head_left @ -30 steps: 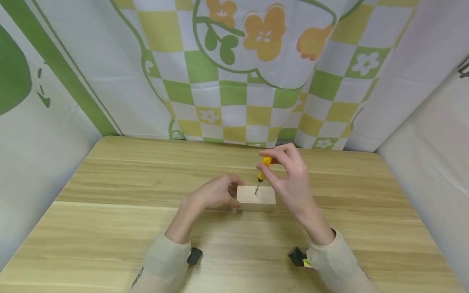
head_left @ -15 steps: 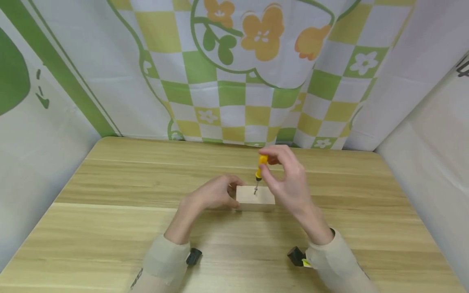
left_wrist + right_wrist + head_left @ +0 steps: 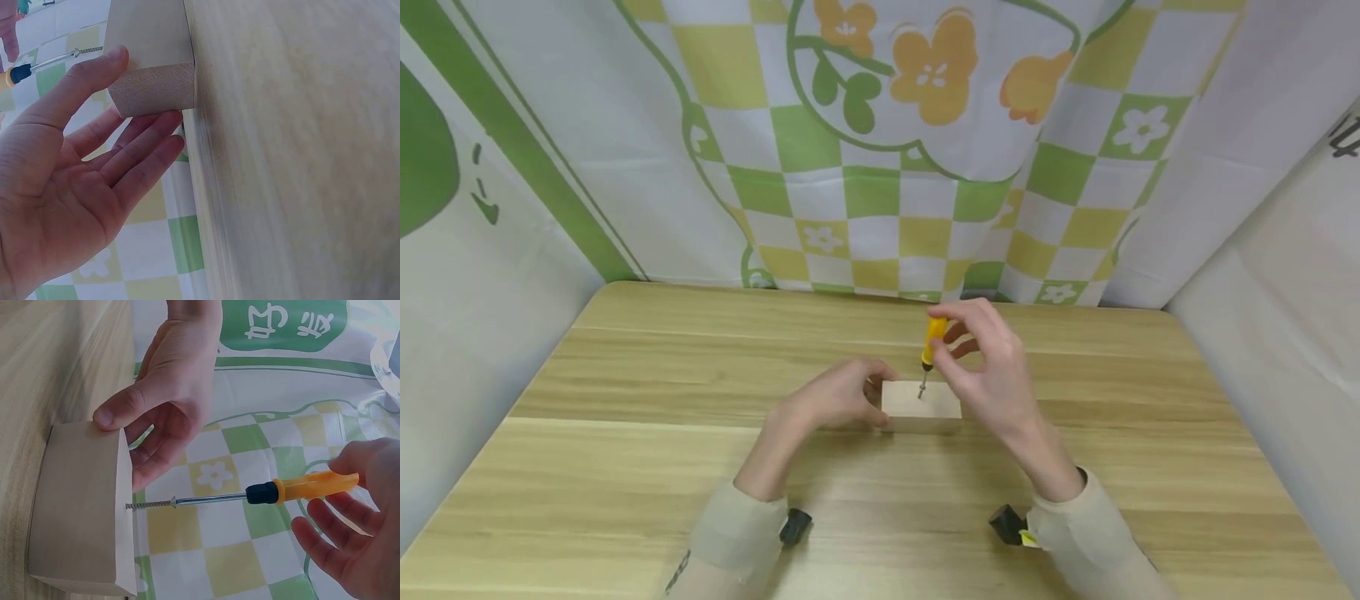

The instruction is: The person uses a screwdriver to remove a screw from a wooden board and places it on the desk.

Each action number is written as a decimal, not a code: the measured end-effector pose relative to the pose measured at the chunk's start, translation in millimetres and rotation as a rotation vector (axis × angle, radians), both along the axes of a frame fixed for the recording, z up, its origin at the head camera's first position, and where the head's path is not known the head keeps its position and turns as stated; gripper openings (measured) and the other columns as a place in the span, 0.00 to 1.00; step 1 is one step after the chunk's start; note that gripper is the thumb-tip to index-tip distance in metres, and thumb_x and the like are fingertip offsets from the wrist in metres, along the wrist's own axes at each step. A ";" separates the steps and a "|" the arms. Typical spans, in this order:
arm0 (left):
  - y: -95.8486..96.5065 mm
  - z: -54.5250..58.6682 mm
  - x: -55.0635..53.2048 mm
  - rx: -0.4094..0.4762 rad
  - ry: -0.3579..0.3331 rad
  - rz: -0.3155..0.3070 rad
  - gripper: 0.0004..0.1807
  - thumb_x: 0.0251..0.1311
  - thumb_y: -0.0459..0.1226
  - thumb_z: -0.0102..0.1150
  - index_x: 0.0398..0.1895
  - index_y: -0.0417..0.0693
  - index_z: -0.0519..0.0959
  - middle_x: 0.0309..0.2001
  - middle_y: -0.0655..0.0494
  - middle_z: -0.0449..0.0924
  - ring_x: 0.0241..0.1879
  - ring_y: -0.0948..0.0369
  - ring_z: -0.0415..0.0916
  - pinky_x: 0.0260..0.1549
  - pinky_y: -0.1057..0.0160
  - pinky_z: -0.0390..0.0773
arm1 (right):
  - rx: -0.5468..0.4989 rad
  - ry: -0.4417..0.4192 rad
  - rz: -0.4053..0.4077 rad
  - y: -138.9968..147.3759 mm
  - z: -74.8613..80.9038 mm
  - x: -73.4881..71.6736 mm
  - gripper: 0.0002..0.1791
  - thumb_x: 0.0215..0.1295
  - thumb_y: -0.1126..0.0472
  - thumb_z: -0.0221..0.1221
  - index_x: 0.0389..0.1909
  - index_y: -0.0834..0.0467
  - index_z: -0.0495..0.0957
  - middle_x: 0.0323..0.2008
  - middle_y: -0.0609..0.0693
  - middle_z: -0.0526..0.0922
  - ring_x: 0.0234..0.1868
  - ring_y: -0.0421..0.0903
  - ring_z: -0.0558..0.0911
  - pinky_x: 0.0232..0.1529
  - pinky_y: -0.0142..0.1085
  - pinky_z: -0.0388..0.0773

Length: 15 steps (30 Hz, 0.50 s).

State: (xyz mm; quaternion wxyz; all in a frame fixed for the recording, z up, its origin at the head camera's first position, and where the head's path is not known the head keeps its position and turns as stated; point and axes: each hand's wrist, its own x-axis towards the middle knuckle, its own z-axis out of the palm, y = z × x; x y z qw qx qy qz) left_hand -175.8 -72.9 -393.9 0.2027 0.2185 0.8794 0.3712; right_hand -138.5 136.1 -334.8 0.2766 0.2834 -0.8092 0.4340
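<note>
A pale wooden block (image 3: 942, 408) sits on the table, and my left hand (image 3: 831, 396) grips its left end, thumb on the near face and fingers behind. Out of the block's top rises a screw (image 3: 150, 505), its threaded shank largely exposed in the right wrist view. The tip of a screwdriver (image 3: 315, 486) with a yellow handle and dark collar meets the screw head. My right hand (image 3: 996, 367) pinches that handle between thumb and index finger, while its other fingers are loosely bent beside it. In the left wrist view, the screwdriver (image 3: 53, 60) is partly cut off.
The wood-grain table (image 3: 662, 492) extends around both hands. Behind its far edge hangs a green, yellow and white checked curtain (image 3: 876, 192), with white cloth on both sides. Black wrist cameras, such as the right one (image 3: 1006, 525), are worn at the cuffs.
The screwdriver handle has swung slightly left and stands more upright. My right fingers have shifted around it. The left hand keeps its grip on the block.
</note>
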 end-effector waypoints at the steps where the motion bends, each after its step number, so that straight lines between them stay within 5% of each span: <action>1: -0.1 0.1 0.3 0.000 -0.002 0.001 0.30 0.45 0.34 0.76 0.56 0.47 0.80 0.45 0.57 0.84 0.47 0.59 0.80 0.52 0.57 0.78 | 0.001 -0.006 0.002 -0.2 0.1 0.3 0.18 0.57 0.74 0.66 0.50 0.61 0.81 0.43 0.54 0.81 0.36 0.47 0.83 0.32 0.33 0.83; 15: -0.8 -0.9 0.4 -0.018 -0.001 0.023 0.33 0.45 0.36 0.76 0.59 0.46 0.78 0.47 0.55 0.83 0.49 0.59 0.78 0.54 0.56 0.77 | -0.013 0.000 0.010 -1.3 -1.3 -0.4 0.18 0.58 0.78 0.59 0.49 0.65 0.80 0.43 0.56 0.84 0.38 0.49 0.83 0.32 0.33 0.83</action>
